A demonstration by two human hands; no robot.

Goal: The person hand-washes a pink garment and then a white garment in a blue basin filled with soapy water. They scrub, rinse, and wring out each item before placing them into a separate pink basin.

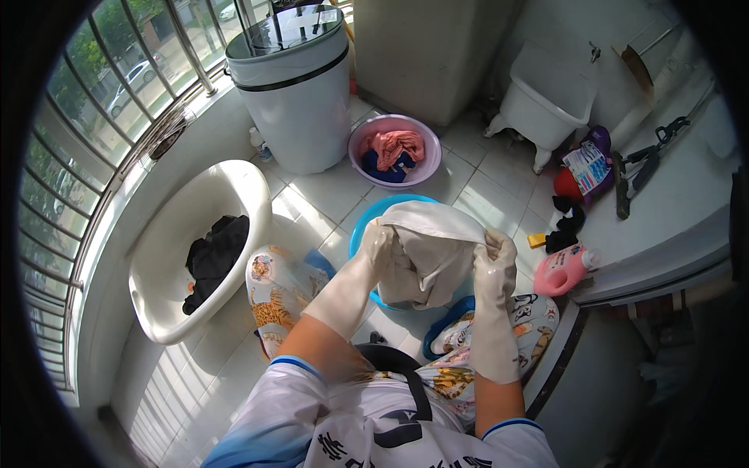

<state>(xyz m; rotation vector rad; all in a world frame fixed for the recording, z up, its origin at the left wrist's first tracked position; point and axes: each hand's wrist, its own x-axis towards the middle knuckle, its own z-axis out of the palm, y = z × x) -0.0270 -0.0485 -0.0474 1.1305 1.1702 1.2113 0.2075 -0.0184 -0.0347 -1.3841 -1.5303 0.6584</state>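
Note:
Both of my hands wear long pale rubber gloves that look wet. A light beige cloth garment [433, 251] is stretched between them above a blue plastic basin [360, 234], whose rim shows behind and beside it. My left hand [379, 243] grips the garment's upper left edge, and my right hand [494, 260] grips its right edge. The cloth sags in folds in the middle and covers most of the basin. Past the basin, a pink-purple basin [434, 167] holds a salmon-coloured cloth [398, 146] and a dark blue cloth [383, 169].
A white tub [158, 245] with black clothing [219, 257] stands at left. Behind are a white washing machine [292, 117] and a footed white sink [544, 99]. At right lie a pink detergent bottle [559, 272], a yellow bar [535, 240], black cloths [564, 225] and a purple-and-red bag [585, 164].

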